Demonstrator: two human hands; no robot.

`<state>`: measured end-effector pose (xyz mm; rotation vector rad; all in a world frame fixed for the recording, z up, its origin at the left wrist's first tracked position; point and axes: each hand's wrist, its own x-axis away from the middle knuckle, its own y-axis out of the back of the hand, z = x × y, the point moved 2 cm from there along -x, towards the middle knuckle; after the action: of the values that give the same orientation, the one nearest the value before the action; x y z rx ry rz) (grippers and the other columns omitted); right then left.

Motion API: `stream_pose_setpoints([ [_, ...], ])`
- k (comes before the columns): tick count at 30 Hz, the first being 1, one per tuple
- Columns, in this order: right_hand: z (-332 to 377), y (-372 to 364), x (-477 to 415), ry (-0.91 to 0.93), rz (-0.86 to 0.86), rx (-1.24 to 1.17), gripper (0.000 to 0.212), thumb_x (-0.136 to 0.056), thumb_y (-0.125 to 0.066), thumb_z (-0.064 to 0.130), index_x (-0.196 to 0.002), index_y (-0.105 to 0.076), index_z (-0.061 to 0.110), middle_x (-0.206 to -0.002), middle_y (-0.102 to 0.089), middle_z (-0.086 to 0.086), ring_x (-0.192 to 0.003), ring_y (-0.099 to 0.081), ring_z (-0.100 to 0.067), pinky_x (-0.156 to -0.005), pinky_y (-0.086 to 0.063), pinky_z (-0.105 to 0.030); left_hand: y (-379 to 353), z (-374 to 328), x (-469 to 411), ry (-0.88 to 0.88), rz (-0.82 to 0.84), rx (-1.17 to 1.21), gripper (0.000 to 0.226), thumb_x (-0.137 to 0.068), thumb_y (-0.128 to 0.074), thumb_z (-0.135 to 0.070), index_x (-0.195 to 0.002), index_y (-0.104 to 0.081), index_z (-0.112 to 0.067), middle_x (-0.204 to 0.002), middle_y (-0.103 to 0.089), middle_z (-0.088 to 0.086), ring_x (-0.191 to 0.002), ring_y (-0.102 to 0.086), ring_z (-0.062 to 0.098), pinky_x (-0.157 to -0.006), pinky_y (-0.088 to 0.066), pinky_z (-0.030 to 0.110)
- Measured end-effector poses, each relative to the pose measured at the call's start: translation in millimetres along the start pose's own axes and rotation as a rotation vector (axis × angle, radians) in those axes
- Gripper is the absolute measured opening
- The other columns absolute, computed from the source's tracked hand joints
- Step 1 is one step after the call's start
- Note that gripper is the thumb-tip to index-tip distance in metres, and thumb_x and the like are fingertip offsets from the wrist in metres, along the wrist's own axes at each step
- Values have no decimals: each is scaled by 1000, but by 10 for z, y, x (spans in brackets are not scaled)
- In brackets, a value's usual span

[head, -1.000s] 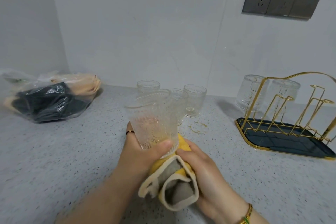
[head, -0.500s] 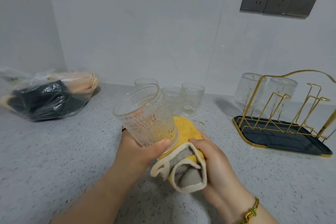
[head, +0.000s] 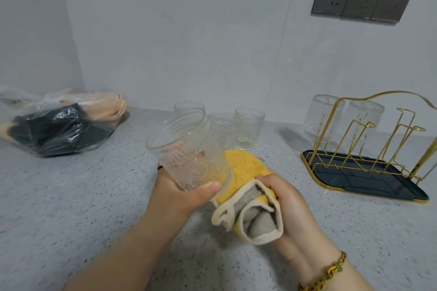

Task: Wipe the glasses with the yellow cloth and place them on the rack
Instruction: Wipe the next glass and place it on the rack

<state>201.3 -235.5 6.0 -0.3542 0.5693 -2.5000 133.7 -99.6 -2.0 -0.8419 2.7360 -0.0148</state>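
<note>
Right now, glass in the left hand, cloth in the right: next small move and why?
Probably rub the yellow cloth around the held glass: the right hand presses it only against the base, while the left hand tilts the glass. The rack can wait.

The ribbed glass point(head: 189, 151), upright in the left hand point(head: 179, 192) a second ago, now leans with its open mouth turned up and to the left. The right hand point(head: 292, 205) brings the yellow cloth point(head: 246, 179) higher against the glass's base, more of its yellow face showing (the grey underside bunches lower in the palm). Both hands sit slightly farther right over the tabletop point(head: 71, 196).
</note>
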Motion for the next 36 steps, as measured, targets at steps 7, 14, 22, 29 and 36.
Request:
stream_pose_setpoints([
  [7, -117, -142, 79, -98, 276, 124, 13, -69, -57, 3, -80, -62, 5, -60, -64, -7, -53, -60, -15, -50, -49, -19, 78, 17, -47, -23, -51, -62, 61, -46, -79, -21, -101, -54, -24, -92, -66, -6, -75, -65, -2, -56, -48, 7],
  [14, -48, 34, -39, -99, 9, 250, 28, -68, -64, 2, -93, -56, 10, -69, -61, -7, -60, -58, -18, -53, -50, -24, 110, -69, -29, -131, -9, -222, 68, -47, -87, -12, -94, -45, -40, -81, -65, -22, -76, -56, -22, -59, -41, -2],
  [22, 400, 282, -17, 536, -193, 154, 24, -76, -63, 5, -84, -53, 26, -74, -58, 5, -55, -57, -5, -50, -49, -19, -69, 16, 134, -55, 317, -466, 80, -46, -83, -30, -101, -36, -61, -108, -47, -37, -100, -48, -22, -67, -42, -1],
  [29, 336, 202, -27, 607, 100, 566, 22, -61, -53, 10, -68, -59, 30, -83, -66, 30, -70, -60, 6, -61, -48, -13, 20, 29, 56, 25, 319, -395, 110, -30, -78, -44, -131, -36, -37, -110, -55, -23, -92, -56, -17, -65, -47, 4],
  [36, 420, 276, -6, 479, 320, 686, 26, -58, -56, 44, -75, -73, 37, -101, -62, 35, -107, -54, 9, -90, -42, -9, 72, 66, 13, 8, 375, -448, 95, -42, -87, -28, -123, -39, -41, -109, -57, -22, -93, -57, -15, -68, -46, 4],
])
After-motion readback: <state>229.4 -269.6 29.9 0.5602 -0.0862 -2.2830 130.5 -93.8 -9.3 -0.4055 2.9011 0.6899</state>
